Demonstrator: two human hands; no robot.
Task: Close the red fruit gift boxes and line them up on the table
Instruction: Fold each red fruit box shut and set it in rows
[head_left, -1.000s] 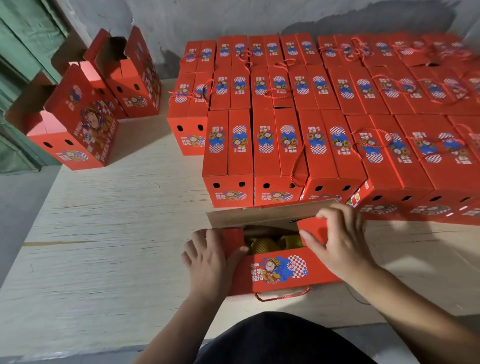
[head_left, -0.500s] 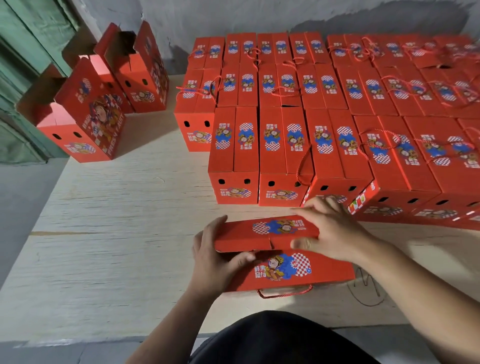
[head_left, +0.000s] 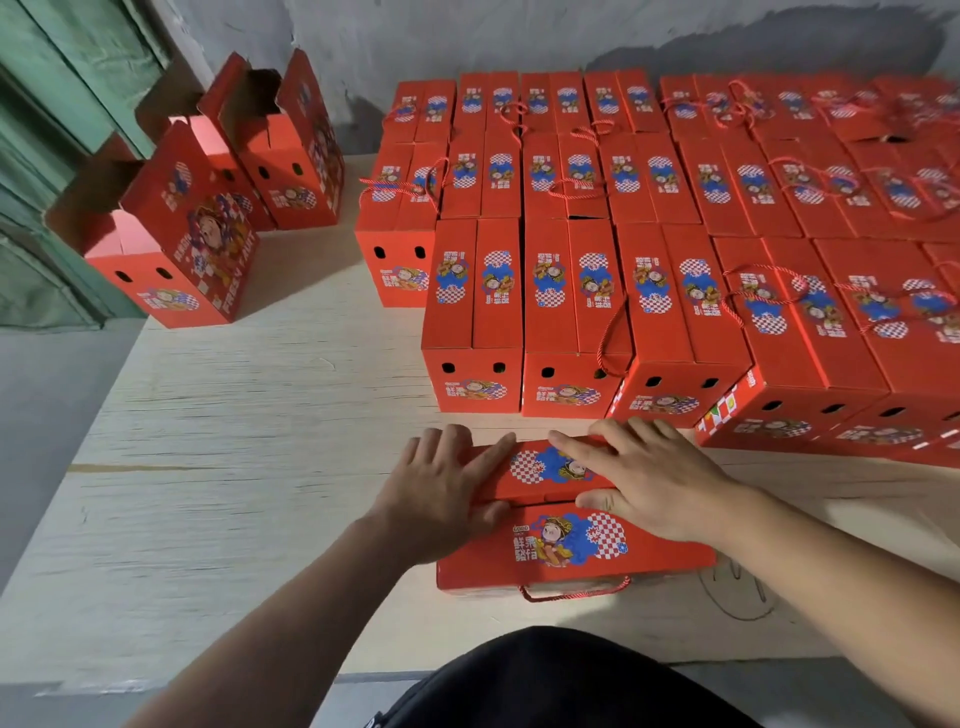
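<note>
head view: both hands flat on one box at the table's near edge.
left hand (head_left: 441, 493) and right hand (head_left: 649, 483), fingers spread, press the flaps of the box (head_left: 571, 545); its long axis runs left-right, rows (head_left: 649, 270) just beyond; roughly thirty closed, three open boxes (head_left: 208, 208) far left.

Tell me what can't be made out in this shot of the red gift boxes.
- Contents of the box being closed, head view: the lid flaps and both hands, left hand and right hand, cover them.
- Far right closed boxes: blurred, cut off by the frame edge, so no count.
- Inside of the open boxes at far left: shadowed.
- Small print on labels: too small.
</note>
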